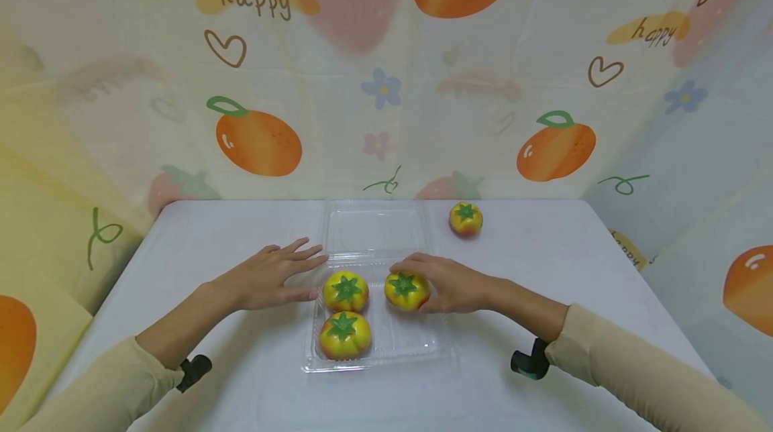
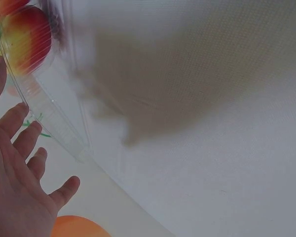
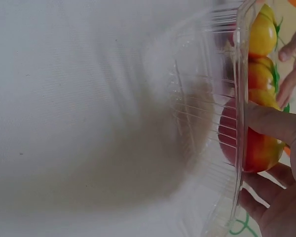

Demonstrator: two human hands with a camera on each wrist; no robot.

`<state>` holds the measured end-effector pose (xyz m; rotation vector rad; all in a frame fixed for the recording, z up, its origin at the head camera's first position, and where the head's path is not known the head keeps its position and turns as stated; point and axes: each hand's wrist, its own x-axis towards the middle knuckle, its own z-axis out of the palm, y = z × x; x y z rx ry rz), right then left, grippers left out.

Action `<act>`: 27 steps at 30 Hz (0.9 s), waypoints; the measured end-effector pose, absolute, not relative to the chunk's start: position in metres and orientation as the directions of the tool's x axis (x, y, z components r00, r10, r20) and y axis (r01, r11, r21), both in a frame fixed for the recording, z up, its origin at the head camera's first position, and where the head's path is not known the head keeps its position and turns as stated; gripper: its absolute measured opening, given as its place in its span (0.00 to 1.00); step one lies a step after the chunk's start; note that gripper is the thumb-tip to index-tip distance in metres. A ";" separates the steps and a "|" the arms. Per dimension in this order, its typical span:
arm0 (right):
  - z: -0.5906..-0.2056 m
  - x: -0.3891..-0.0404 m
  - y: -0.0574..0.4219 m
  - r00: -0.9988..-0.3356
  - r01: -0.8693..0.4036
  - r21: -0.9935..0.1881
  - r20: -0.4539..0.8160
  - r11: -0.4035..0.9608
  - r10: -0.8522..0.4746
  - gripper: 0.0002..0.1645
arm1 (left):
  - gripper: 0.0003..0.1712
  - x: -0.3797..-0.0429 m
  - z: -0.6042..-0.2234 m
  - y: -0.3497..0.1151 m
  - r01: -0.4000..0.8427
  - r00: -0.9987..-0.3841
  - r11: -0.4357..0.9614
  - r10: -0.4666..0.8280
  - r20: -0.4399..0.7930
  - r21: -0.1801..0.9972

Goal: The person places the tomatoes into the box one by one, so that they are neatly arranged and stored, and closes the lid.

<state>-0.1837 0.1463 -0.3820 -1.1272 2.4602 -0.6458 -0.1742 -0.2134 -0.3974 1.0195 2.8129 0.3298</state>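
The right hand point(image 1: 445, 284) curls thumb and fingers around a round yellow fruit point(image 1: 407, 292) inside the clear tray point(image 1: 407, 343), right of two matching fruits point(image 1: 345, 336), while the left hand point(image 1: 270, 279) spreads its fingers beside the tray's left edge.

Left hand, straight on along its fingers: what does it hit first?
The left hand would likely meet the clear plastic container first, on its left side near the fold. Its fingertips look right at that edge; whether they touch or sit above it is unclear.

left hand point(image 1: 273, 279): spread, palm down | right hand point(image 1: 449, 283): curled, gripping
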 end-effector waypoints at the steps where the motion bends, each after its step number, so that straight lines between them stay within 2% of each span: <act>1: -0.383 -0.184 0.146 -0.617 -0.614 -0.537 -0.130 0.578 -0.776 0.43 | 0.41 -0.174 -0.398 -0.213 0.617 -0.762 0.747 0.645 -0.045 0.247; 20: -0.398 -0.186 0.148 -0.591 -0.663 -0.475 -0.144 0.579 -0.794 0.43 | 0.41 -0.173 -0.399 -0.213 0.607 -0.769 0.754 0.637 -0.056 0.251; 27: -0.391 -0.186 0.152 -0.615 -0.625 -0.504 -0.152 0.596 -0.774 0.44 | 0.41 -0.174 -0.399 -0.213 0.614 -0.766 0.751 0.641 -0.047 0.243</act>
